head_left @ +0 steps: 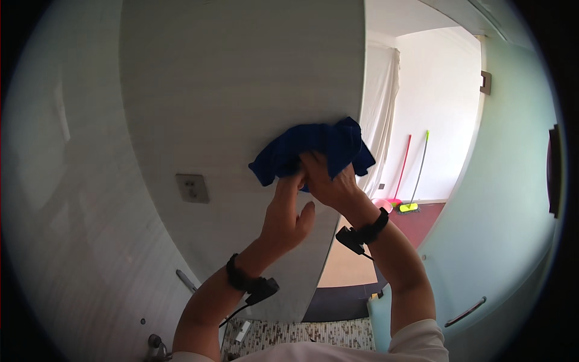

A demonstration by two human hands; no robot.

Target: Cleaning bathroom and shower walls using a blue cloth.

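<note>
Head view: a grey wall (241, 72), with a pale glass door (494, 169) to the right. A blue cloth (307, 142) sits bunched against the wall's right part — left hand (282, 212) and right hand (329, 186) both at it, left thumb spread; fingertips are hidden, so whether they pinch I cannot tell. Lower left — a socket plate (192, 188).

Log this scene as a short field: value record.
Left hand: at cloth's lower edge, fingertips hidden
Right hand: at cloth, grip partly hidden
Cloth: blue, bunched, in front of wall, near its right edge
Outlet: on wall, left of cloth
Wrists: black strap on left, another on right
Right side: glass door with handle
</note>
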